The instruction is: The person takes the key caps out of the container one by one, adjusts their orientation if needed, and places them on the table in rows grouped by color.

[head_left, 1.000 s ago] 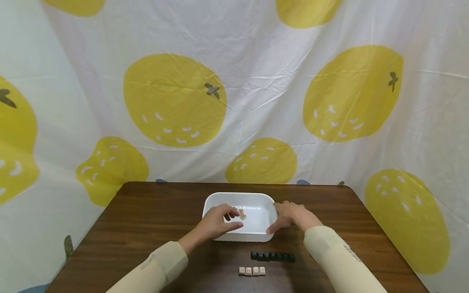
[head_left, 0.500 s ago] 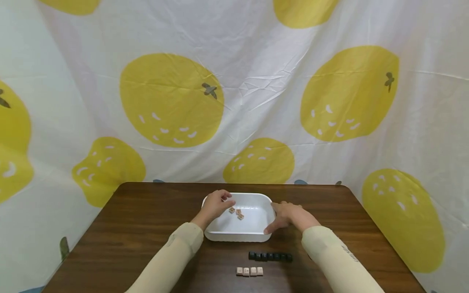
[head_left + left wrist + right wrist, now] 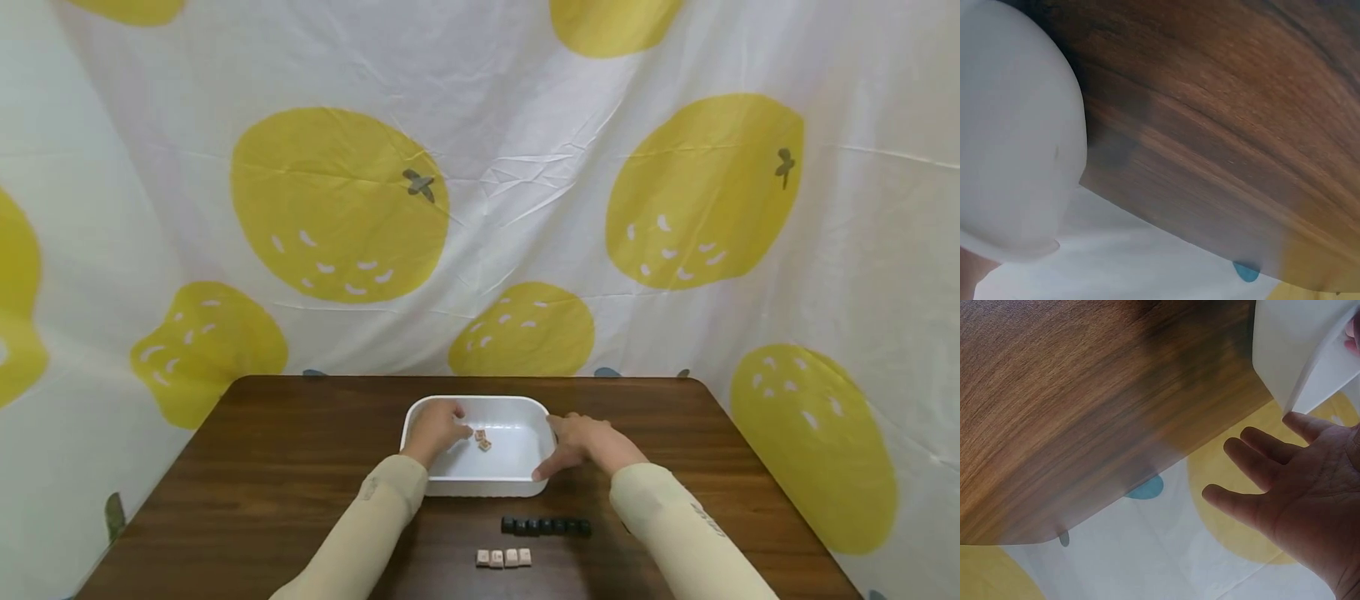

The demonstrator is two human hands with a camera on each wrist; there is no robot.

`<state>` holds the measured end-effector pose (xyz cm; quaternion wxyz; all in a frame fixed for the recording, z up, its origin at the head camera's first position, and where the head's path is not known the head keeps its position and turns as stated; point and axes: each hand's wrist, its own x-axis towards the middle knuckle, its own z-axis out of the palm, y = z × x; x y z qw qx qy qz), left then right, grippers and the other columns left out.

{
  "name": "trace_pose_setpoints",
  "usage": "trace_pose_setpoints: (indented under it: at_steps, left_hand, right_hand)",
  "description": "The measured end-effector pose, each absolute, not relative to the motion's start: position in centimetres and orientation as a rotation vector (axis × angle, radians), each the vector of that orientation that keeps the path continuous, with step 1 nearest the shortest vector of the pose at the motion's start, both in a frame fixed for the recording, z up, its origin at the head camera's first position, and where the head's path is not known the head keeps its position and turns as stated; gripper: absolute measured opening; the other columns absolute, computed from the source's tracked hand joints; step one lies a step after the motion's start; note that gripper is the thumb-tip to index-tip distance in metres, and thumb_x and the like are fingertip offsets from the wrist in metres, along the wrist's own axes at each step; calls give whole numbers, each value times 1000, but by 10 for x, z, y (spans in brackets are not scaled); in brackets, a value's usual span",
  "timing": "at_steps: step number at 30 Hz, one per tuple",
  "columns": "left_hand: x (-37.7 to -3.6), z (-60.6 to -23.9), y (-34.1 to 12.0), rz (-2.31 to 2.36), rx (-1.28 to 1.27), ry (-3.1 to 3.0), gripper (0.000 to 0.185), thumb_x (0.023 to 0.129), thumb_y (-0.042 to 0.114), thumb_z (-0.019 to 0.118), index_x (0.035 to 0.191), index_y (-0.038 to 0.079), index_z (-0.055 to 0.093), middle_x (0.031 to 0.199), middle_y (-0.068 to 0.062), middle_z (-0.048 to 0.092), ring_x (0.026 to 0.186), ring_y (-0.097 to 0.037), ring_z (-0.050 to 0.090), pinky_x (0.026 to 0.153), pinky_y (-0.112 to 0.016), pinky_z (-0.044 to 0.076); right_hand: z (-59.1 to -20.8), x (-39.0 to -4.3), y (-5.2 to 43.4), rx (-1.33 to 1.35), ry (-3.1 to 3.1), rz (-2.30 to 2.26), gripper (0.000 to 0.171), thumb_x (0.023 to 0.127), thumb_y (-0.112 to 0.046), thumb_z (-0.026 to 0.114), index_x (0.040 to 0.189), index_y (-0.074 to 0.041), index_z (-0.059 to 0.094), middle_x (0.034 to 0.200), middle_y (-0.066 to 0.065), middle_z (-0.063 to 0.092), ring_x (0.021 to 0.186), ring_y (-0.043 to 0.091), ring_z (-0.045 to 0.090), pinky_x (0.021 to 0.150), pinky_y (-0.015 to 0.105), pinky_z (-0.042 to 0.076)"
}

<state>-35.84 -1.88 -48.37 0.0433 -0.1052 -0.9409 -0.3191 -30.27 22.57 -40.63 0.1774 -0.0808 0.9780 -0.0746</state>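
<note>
A white rectangular tub [image 3: 480, 487] stands on the table. My left hand [image 3: 438, 432] reaches over its left side, thumb and fingers low inside at the left. Two small beige keycaps [image 3: 482, 440] with orange-brown markings lie beside the thumb tip. Whether the fingers pinch another keycap is hidden. In the left wrist view only the tub's outer wall [image 3: 1016, 137] and a sliver of skin show. My right hand [image 3: 581, 443] rests at the tub's right end, thumb at the front corner. The right wrist view shows its fingers [image 3: 1254, 462] straight and spread, one fingertip touching the rim.
In front of the tub lies a row of black keycaps [image 3: 546, 527]. Nearer still is a shorter row of pale keycaps [image 3: 503, 557]. The dark wooden table [image 3: 300, 467] ends at a hanging lemon-print cloth [image 3: 517, 217].
My left hand moved from over the tub's middle to its back left, then lowered inside. One of three keycaps seen earlier is now out of sight by the hand. The right hand stays put.
</note>
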Motion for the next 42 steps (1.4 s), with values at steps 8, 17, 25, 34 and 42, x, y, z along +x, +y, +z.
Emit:
trace_pose_setpoints:
  at_steps: [8,17,25,34,42]
  left_hand:
    - [-355,-487,-11,-707,-235,-2955,16,82,20,79,85,7,70,85,-5,69,79,-23,63,73,-41,51]
    - [-354,-493,-11,-663,-214,-2944,14,80,17,78,75,9,67,75,-3,64,71,-22,60,68,-42,50]
    - [-358,-491,-15,-788,-248,-2869,12,85,8,70,73,7,67,75,-5,65,68,-21,58,66,-41,50]
    - [-357,-482,-23,-1002,-440,-2685,7,81,1,70,86,2,75,75,-4,66,68,-16,56,65,-33,49]
    - [-352,-477,-23,-1251,-396,-2681,14,81,1,75,94,-1,76,79,-6,70,67,-12,61,61,-26,50]
  right_hand:
    - [-407,-300,223,-235,2772,-207,106,71,-54,84,151,-2,37,142,29,44,131,50,41,104,72,24]
    - [-410,-300,220,-254,2778,-204,106,71,-54,84,150,-2,38,141,29,45,131,50,42,103,72,25]
    - [-409,-302,220,-247,2779,-202,107,70,-55,84,150,-2,38,140,29,46,130,49,42,103,72,24]
    - [-408,-304,225,-258,2786,-202,106,70,-54,84,149,-1,39,139,29,47,130,49,42,103,73,24]
    - [-407,-303,227,-271,2789,-194,105,70,-54,85,149,-1,39,137,29,49,128,48,44,101,73,26]
